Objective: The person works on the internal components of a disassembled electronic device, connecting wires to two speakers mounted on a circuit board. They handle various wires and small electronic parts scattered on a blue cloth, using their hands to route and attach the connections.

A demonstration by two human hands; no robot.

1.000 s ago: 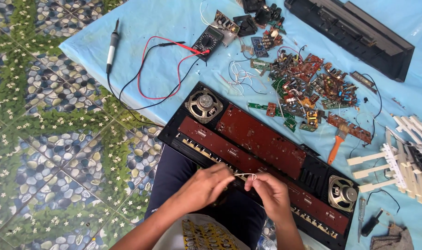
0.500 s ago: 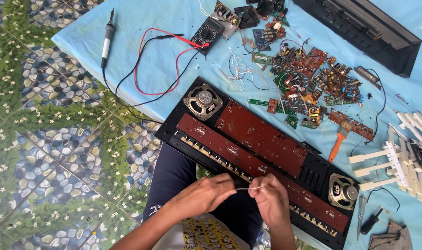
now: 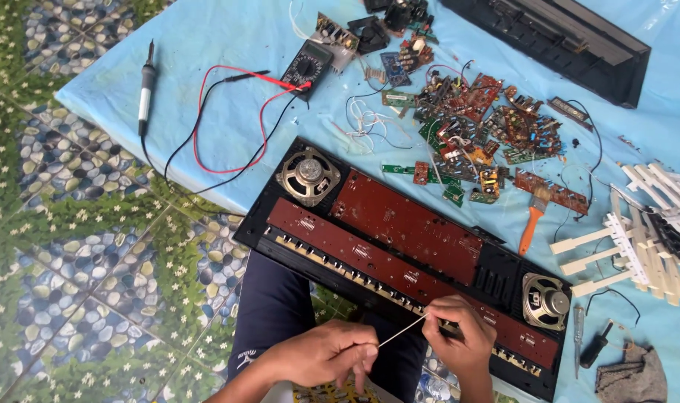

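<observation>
Hands meet low in the head view, over the near edge of an opened keyboard (image 3: 399, 246) that lies across the person's lap and a blue cloth (image 3: 205, 45). The left hand (image 3: 328, 354) has thumb and fingers pinched together on one end of a thin pale strip (image 3: 401, 330). The strip runs taut, up and to the right, to the right hand (image 3: 459, 336), whose fingers are curled shut on its other end. That hand rests on the long reddish-brown circuit board (image 3: 355, 250) along the keyboard's near side, just above the row of key contacts. The two hands are near each other but apart, joined only by the strip.

Beyond the right hand, a second, wider brown board (image 3: 407, 224) fills the middle of the black case. A round speaker (image 3: 546, 301) sits just to the right of that hand, and another speaker (image 3: 308, 174) lies well beyond the left hand at the case's far end.

Farther out past both hands, a heap of small circuit boards (image 3: 489, 127) is spread on the cloth, with an orange-handled brush (image 3: 535, 213) at its near edge. White keys (image 3: 638, 231) lie loose, well to the right of the right hand. A black meter (image 3: 306, 67) with red and black leads and a soldering iron (image 3: 146, 82) lie far beyond the left hand. A long black case half (image 3: 556, 37) lies at the far right. A screwdriver (image 3: 578, 336) lies right of the near speaker.
</observation>
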